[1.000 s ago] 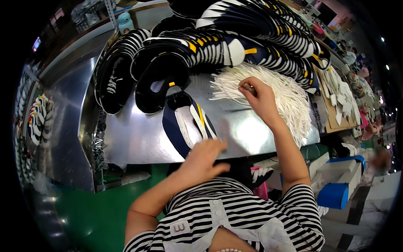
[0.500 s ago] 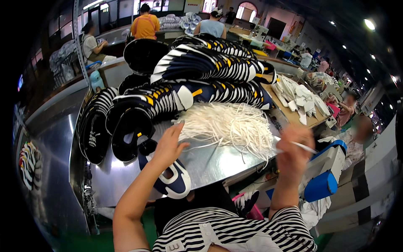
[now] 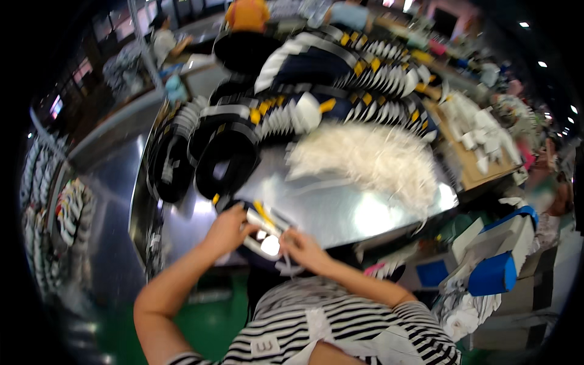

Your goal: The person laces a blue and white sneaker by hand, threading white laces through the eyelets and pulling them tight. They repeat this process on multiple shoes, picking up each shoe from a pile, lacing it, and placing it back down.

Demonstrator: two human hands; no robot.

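Both hands brought together on one shoe upper at the counter's near edge

The right hand (image 3: 304, 248), half a second ago raised off to the right with a white lace, is now closed on the dark upper (image 3: 258, 234) beside the left hand (image 3: 228, 228), which grips its other side. The pile of white laces (image 3: 371, 159) is left untouched on the steel counter (image 3: 340, 210), so lacing is judged to be beginning.

Both your hands on one shoe upper at the metal table's near edge

Your left hand (image 3: 228, 228) and right hand (image 3: 304, 249) grip the dark shoe upper (image 3: 261, 228); white laces (image 3: 371, 161) heap mid-table (image 3: 340, 210), stacked uppers (image 3: 316, 79) crowd the far edge.
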